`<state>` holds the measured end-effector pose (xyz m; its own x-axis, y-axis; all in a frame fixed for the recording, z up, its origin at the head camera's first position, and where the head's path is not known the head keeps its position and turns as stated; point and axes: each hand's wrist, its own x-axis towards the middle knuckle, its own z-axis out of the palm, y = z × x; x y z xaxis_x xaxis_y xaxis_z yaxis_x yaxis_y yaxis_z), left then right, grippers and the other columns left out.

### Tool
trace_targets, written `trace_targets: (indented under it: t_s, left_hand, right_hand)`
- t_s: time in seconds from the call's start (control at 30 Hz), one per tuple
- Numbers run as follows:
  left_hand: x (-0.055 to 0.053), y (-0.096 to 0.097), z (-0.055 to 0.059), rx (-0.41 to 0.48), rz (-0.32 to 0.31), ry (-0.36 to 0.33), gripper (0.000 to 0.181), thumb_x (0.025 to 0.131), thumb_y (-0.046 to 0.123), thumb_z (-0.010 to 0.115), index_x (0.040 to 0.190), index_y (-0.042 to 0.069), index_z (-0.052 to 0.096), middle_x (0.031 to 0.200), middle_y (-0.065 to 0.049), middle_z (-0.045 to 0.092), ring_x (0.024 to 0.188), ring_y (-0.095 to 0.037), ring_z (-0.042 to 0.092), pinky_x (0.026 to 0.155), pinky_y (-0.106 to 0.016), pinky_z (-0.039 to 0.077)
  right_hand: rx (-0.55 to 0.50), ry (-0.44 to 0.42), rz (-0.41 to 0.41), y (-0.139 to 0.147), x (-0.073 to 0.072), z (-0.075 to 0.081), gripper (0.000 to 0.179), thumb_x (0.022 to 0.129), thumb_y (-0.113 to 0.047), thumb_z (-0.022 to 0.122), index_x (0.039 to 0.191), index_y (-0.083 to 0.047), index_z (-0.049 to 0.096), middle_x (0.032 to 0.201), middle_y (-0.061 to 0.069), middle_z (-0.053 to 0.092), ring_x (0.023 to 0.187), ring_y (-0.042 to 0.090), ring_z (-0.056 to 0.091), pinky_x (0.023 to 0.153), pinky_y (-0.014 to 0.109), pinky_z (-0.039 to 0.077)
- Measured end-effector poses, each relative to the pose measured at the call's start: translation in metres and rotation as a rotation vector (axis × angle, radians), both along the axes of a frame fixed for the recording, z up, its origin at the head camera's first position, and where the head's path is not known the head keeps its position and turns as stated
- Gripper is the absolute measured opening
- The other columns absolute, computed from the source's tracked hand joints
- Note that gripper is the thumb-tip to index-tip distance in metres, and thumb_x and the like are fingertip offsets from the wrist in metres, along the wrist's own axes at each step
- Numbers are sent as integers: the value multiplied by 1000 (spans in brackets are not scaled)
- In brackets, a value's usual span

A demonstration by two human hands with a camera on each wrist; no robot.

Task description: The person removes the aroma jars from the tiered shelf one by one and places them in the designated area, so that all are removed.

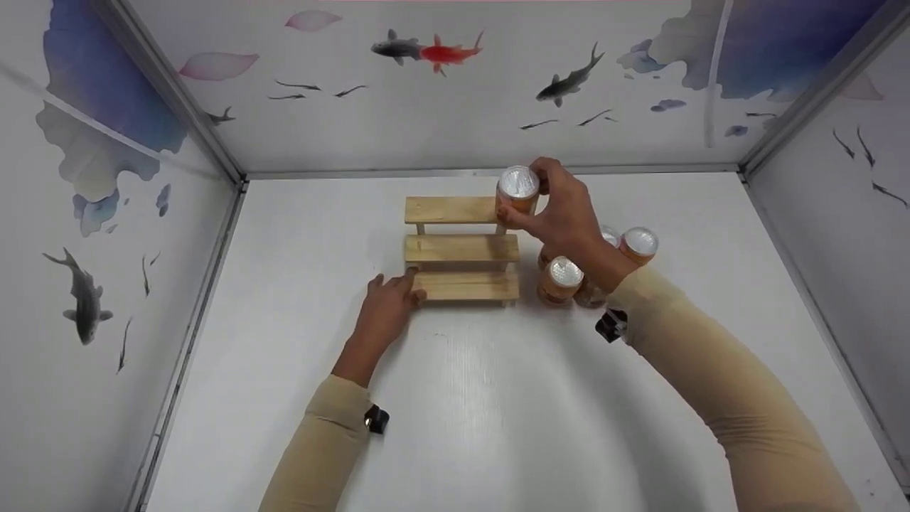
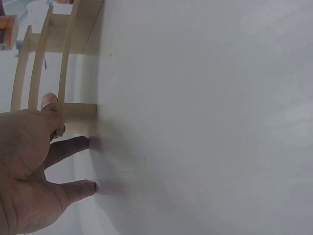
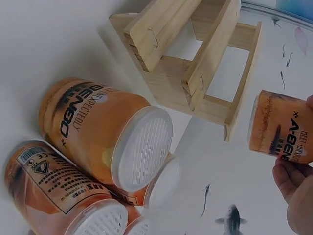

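A wooden three-tier stand [image 1: 461,248] is on the white table. My left hand [image 1: 386,306] grips the left end of its lowest board, with two other fingers touching the tabletop in the left wrist view. My right hand [image 1: 569,206] holds an orange printed jar [image 3: 281,127] with a pale ribbed lid [image 1: 518,182] between thumb and fingers. In the head view the jar overlaps the top board's right end; the right wrist view shows it apart from the stand. Several similar jars [image 3: 93,117] stand together right of the stand, partly hidden by my right forearm.
White walls [image 1: 455,128] printed with fish and leaves enclose the table [image 1: 441,412] at the back and both sides. Metal strips [image 1: 320,175] run along its edges. The grouped jars [image 1: 560,281] stand close to the stand's right side, below my right wrist.
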<state>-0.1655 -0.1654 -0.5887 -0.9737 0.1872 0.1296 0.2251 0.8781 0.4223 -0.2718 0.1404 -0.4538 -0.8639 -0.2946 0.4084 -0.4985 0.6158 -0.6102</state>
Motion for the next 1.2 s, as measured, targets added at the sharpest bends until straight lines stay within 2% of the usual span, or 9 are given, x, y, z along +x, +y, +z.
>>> trace_targets:
  t_s: [0.13, 0.37, 0.6, 0.67, 0.73, 0.77, 0.9, 1.0, 1.2]
  left_hand:
    - [-2, 0, 2, 27, 49, -117, 54, 114, 29, 61, 161, 2, 55, 142, -22, 75, 139, -40, 68, 134, -59, 36]
    - [-3, 0, 4, 60, 65, -175, 61, 115, 40, 55, 163, 2, 52, 149, -23, 70, 147, -46, 60, 136, -60, 33]
    - [-15, -8, -25, 112, 80, -175, 68, 113, 54, 50, 165, 9, 52, 150, -22, 70, 150, -57, 52, 132, -65, 37]
    - [-18, -11, -38, 135, 65, -139, 70, 113, 57, 48, 164, 9, 53, 148, -22, 71, 149, -53, 56, 133, -65, 35]
    - [-17, -10, -33, 120, 58, -133, 66, 114, 51, 51, 162, 6, 55, 146, -23, 72, 146, -49, 60, 134, -65, 34]
    - [-19, -12, -41, 112, 46, -100, 66, 114, 52, 50, 162, 6, 55, 145, -22, 73, 144, -46, 63, 134, -64, 35]
    - [-9, -3, -10, 47, 45, -112, 57, 116, 38, 56, 160, 2, 56, 143, -24, 74, 140, -42, 68, 133, -62, 37]
    - [-3, 0, 1, 42, 40, -98, 51, 115, 28, 60, 157, -1, 58, 141, -25, 74, 137, -41, 70, 132, -62, 38]
    - [-9, -7, -20, 58, 17, -60, 49, 114, 25, 63, 156, 0, 59, 138, -24, 76, 133, -38, 72, 130, -63, 39]
  right_hand:
    - [-33, 22, 6, 7, 2, 0, 66, 89, -27, 94, 137, 1, 58, 120, 15, 72, 107, 26, 71, 93, 40, 59]
    - [-48, 97, 1, 19, 5, 2, 70, 88, -28, 96, 139, 3, 59, 121, 17, 73, 105, 28, 74, 90, 38, 60]
    - [-26, 107, -32, 32, 8, 4, 68, 88, -29, 95, 139, 1, 61, 124, 15, 72, 106, 26, 73, 89, 37, 59]
    - [-21, 111, -34, 35, 10, 4, 69, 88, -28, 95, 140, 2, 61, 125, 17, 72, 107, 28, 74, 89, 38, 60]
    - [-20, 113, -34, 39, 11, 4, 71, 88, -27, 95, 141, 4, 61, 125, 19, 72, 107, 31, 74, 89, 39, 61]
    - [-19, 113, -36, 40, 12, 4, 72, 88, -27, 96, 142, 5, 60, 125, 20, 72, 107, 32, 74, 89, 40, 61]
    - [-11, 117, -52, 47, 14, 3, 73, 88, -26, 96, 142, 6, 60, 125, 22, 71, 108, 33, 75, 89, 36, 60]
    - [-10, 121, -64, 52, 16, 2, 72, 88, -26, 96, 142, 6, 61, 125, 22, 72, 107, 32, 76, 89, 25, 57]
    - [-37, 113, -80, 63, 19, 0, 72, 85, -29, 98, 139, 4, 63, 121, 18, 73, 105, 28, 74, 87, 10, 51]
